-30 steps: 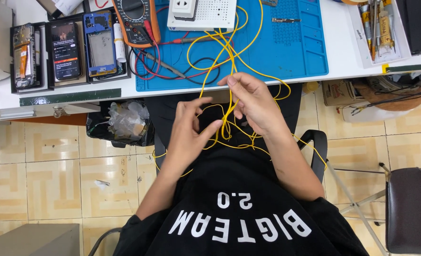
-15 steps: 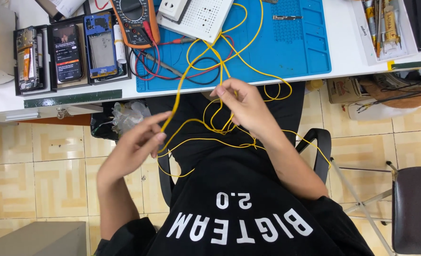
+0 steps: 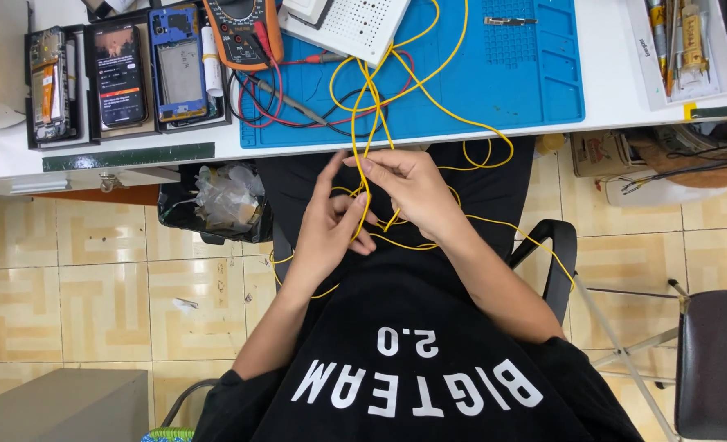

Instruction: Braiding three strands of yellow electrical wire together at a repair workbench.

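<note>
My left hand (image 3: pixel 330 225) & right hand (image 3: pixel 408 192) both pinching yellow wire (image 3: pixel 363 131) over lap, just below table's near edge (image 3: pixel 134 155); wire loops up onto blue mat (image 3: pixel 527 74).

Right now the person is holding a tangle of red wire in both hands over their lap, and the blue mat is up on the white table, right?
Not quite: the wire is yellow, not red. The head view shows the left hand and right hand both holding it over the lap, with the blue mat on the white table.
</note>
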